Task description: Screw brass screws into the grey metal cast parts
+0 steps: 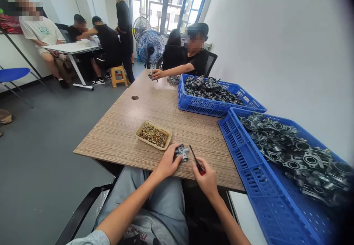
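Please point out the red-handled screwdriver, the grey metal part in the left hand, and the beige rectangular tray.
Red-handled screwdriver (198, 164): head view, dark handle front.
Grey metal part (183, 151): head view, central body.
Beige rectangular tray (149, 141): head view, near outer wall.

Left hand (166, 162): grips a small metal casting (182, 152) at the near edge of the table (113, 134).
Right hand (206, 176): holds a screwdriver (199, 168), its tip near the casting.
Tan tray (148, 144): filled with brass-coloured pieces (153, 134).
Two blue crates (235, 141): at right, heaped with metal parts (293, 156).
Co-worker (198, 63): seated farther along, one arm extended, metal piece (152, 76) in hand.
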